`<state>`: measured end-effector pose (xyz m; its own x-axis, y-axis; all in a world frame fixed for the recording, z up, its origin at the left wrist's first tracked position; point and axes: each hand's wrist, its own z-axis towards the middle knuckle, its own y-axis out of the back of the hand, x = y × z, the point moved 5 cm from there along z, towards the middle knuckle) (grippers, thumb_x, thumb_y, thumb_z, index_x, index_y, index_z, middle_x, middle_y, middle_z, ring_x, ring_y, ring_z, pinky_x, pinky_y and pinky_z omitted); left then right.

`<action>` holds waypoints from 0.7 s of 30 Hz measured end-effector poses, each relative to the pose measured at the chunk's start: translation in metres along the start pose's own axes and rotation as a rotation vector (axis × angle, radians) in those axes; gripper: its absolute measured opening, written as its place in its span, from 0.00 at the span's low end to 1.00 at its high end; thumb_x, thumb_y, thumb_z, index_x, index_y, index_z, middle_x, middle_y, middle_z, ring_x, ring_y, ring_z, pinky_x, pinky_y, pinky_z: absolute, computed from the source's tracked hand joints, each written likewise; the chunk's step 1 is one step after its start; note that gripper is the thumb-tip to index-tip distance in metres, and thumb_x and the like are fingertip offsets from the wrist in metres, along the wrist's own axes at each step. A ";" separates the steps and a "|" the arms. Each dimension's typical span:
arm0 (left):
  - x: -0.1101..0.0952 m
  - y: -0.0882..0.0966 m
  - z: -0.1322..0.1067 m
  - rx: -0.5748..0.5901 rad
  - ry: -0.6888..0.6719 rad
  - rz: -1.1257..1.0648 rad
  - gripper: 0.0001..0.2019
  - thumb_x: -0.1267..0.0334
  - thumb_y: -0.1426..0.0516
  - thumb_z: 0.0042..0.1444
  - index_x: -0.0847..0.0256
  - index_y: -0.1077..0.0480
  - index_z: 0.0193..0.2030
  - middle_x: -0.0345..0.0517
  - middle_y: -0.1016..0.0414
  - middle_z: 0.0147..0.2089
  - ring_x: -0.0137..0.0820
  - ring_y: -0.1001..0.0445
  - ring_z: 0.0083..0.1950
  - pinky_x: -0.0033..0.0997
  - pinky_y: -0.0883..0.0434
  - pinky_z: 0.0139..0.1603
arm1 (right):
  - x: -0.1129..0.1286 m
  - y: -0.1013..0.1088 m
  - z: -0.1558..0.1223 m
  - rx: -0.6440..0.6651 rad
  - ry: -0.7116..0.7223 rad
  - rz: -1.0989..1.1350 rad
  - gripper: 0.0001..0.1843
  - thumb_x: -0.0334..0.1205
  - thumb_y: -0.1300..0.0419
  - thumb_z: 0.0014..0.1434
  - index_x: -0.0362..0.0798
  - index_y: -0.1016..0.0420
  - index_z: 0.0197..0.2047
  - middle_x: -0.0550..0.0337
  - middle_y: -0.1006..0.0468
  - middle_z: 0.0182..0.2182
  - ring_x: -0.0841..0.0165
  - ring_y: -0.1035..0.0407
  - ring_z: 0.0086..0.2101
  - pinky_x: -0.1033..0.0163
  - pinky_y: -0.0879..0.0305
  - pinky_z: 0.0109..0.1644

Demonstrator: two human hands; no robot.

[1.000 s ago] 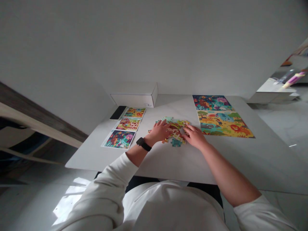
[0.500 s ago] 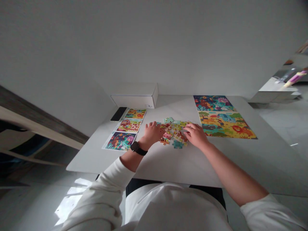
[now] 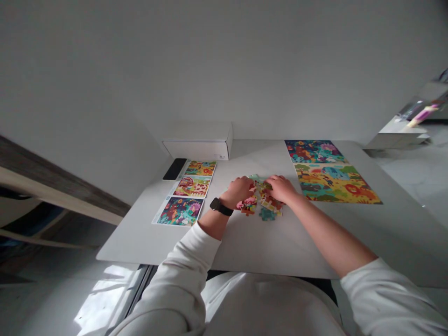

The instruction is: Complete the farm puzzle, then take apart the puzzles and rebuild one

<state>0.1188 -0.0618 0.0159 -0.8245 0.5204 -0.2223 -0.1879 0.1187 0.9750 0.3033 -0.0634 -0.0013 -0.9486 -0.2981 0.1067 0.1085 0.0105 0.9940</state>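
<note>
A heap of loose jigsaw puzzle pieces (image 3: pixel 268 213) in red, yellow, green and teal lies in the middle of the table. My left hand (image 3: pixel 240 191), with a black watch (image 3: pixel 221 206) on its wrist, reaches over the heap's left side, its fingers bent down and closed on pieces. From the right, my right hand (image 3: pixel 281 188) curls its fingers over pieces on the heap's other side. Both hands cover part of the heap, so exactly which pieces the fingers grip is hidden.
Two finished puzzle pictures (image 3: pixel 336 182) lie at the right of the white table (image 3: pixel 273 247). Three small picture cards (image 3: pixel 180 211) line the left side, beside a black phone (image 3: pixel 174 169). A white box (image 3: pixel 198 149) stands at the back against the wall.
My left hand has moved right over the heap, and its fingers have curled in. The right hand's spread fingers have drawn together on the pieces. The view has shifted slightly.
</note>
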 end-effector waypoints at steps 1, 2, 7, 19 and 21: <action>0.000 0.000 0.001 0.014 -0.047 -0.028 0.13 0.60 0.40 0.66 0.56 0.20 0.54 0.54 0.18 0.55 0.44 0.18 0.56 0.41 0.22 0.58 | -0.003 0.001 -0.001 -0.003 -0.015 0.000 0.20 0.44 0.35 0.68 0.53 0.16 0.61 0.44 0.20 0.60 0.47 0.26 0.56 0.49 0.30 0.60; 0.001 0.001 0.002 0.026 -0.090 -0.063 0.13 0.61 0.40 0.66 0.55 0.19 0.54 0.52 0.17 0.55 0.42 0.18 0.55 0.39 0.22 0.59 | -0.006 0.001 -0.001 -0.004 -0.025 0.004 0.20 0.42 0.34 0.67 0.53 0.16 0.61 0.44 0.19 0.59 0.48 0.26 0.56 0.50 0.30 0.59; 0.020 0.022 -0.006 -0.101 -0.096 -0.137 0.21 0.61 0.39 0.67 0.56 0.24 0.65 0.50 0.19 0.64 0.40 0.21 0.63 0.36 0.26 0.67 | -0.015 0.007 -0.001 -0.021 -0.018 0.094 0.18 0.41 0.36 0.69 0.51 0.16 0.59 0.47 0.17 0.55 0.54 0.23 0.54 0.55 0.30 0.60; 0.048 0.010 -0.092 0.075 0.118 0.077 0.41 0.49 0.28 0.54 0.61 0.34 0.71 0.58 0.20 0.59 0.52 0.20 0.60 0.43 0.25 0.60 | 0.053 0.005 0.060 0.205 0.099 0.003 0.39 0.51 0.24 0.56 0.48 0.23 0.68 0.39 0.19 0.61 0.48 0.21 0.57 0.54 0.28 0.60; 0.046 0.006 -0.096 0.034 0.095 0.047 0.40 0.53 0.28 0.55 0.60 0.35 0.72 0.57 0.20 0.59 0.51 0.20 0.60 0.43 0.26 0.62 | 0.062 0.006 0.063 0.241 0.123 0.001 0.41 0.49 0.23 0.54 0.49 0.23 0.69 0.40 0.19 0.62 0.48 0.21 0.57 0.55 0.27 0.59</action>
<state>0.0287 -0.1184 0.0119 -0.8792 0.4437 -0.1735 -0.1306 0.1256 0.9834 0.2263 -0.0220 0.0131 -0.9038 -0.4112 0.1187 0.0216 0.2332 0.9722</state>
